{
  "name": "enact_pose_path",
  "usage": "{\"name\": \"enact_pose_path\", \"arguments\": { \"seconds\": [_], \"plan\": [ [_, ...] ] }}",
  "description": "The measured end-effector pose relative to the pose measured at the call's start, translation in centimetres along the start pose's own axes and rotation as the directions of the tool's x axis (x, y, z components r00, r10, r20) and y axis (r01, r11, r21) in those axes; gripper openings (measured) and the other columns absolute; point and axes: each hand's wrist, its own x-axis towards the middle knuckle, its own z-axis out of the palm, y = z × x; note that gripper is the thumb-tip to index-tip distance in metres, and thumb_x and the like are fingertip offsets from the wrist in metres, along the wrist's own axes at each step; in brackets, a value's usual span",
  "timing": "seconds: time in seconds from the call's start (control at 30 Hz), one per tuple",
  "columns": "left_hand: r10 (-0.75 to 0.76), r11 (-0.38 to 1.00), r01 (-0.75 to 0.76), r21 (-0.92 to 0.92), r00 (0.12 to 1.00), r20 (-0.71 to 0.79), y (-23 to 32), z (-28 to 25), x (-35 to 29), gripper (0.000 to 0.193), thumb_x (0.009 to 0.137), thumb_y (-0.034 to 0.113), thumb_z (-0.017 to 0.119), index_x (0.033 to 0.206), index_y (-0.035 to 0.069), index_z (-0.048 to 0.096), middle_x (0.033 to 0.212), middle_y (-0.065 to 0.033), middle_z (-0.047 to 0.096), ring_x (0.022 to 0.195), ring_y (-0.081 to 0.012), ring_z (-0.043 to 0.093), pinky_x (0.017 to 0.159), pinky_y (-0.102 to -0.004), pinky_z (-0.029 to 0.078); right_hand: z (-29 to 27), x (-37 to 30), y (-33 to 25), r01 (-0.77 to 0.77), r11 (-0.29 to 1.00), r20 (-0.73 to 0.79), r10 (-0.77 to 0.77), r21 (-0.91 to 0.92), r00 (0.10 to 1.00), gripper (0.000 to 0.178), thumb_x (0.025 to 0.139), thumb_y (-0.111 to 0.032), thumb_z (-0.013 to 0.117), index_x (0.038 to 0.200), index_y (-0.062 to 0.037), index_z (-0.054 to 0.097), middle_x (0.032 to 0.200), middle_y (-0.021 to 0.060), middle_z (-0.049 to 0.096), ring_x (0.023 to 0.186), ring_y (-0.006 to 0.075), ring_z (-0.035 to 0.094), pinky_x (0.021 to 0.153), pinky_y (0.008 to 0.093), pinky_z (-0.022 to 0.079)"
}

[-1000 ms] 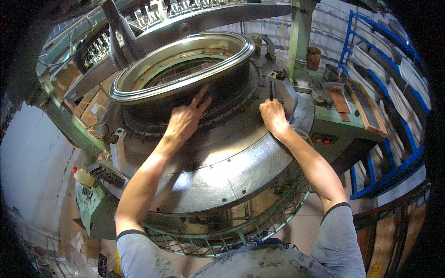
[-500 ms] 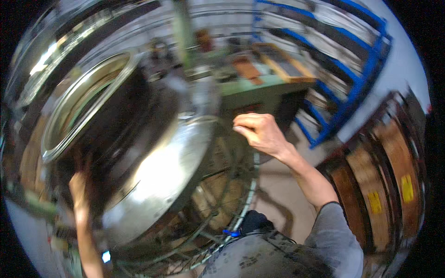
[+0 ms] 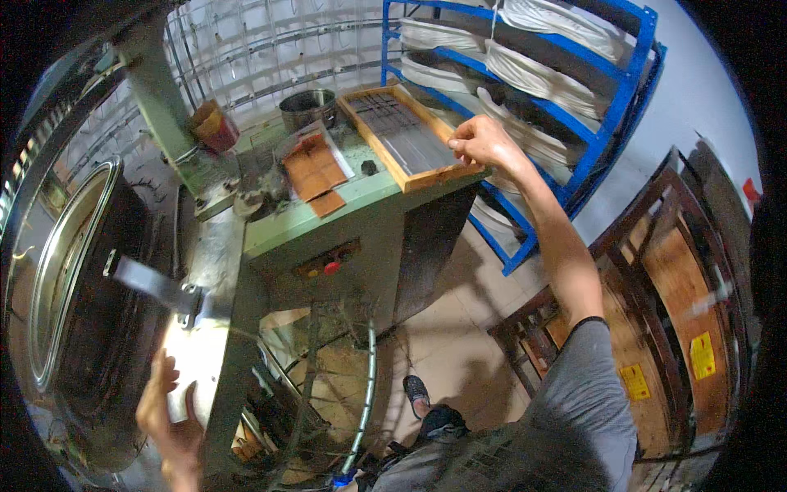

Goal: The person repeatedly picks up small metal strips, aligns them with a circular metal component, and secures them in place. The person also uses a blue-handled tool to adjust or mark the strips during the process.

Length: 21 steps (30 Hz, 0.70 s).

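My right hand [image 3: 488,146] hovers over the right end of a wooden-framed tray [image 3: 414,182] with thin dark rods lying in it. Its thumb and fingers are pinched together; what is between them, if anything, is too small to make out. Low on the left, my left hand [image 3: 170,418] has its thumb and fingers apart, beside a brightly lit metal surface [image 3: 197,357]. Just beyond that hand, a flat metal arm [image 3: 147,279] reaches toward a large round machine drum [image 3: 61,271] with a shiny rim.
On the green bench [image 3: 279,225] lie a piece of brown cardboard [image 3: 313,174], a dark metal pot [image 3: 308,107] and a red-yellow can [image 3: 215,127]. A blue rack [image 3: 611,123] holds white coils. Wooden panels [image 3: 689,287] lean at right. A curved hoop [image 3: 367,394] stands near my legs.
My view has swung right, bringing the bench and tray closer. My right hand has gone from open space to above the tray's end. My left hand has moved away from the drum's side.
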Motion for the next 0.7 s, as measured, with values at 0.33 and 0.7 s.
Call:
{"name": "enact_pose_path", "arguments": {
  "seconds": [0.33,0.7],
  "plan": [
    [0.4,0.879,-0.377,-0.293,0.916,0.021,22.2,21.2,20.4,0.056,0.08,0.018,0.077,0.127,-0.005,0.057,0.121,-0.0204,0.065,0.12,-0.0392,0.058,0.102,-0.046,0.047,0.8,9.7,8.4,0.553,0.831,0.278,-0.52,-0.052,0.808,0.019,0.08,-0.013,0.073,0.093,0.0002,0.073,0.086,0.0186,0.072,0.086,0.0291,0.072,0.077,0.0403,0.054],
    [0.388,0.921,-0.386,-0.052,0.92,0.06,25.2,30.9,26.4,0.041,0.096,0.034,0.061,0.106,-0.005,0.055,0.099,-0.0194,0.054,0.116,-0.0421,0.051,0.103,-0.0518,0.04,1.2,11.2,8.7,0.563,0.819,0.48,-0.45,-0.115,0.753,0.016,0.077,-0.013,0.078,0.085,0.0002,0.073,0.083,0.0164,0.073,0.083,0.0306,0.072,0.074,0.0406,0.054]
  ]
}}
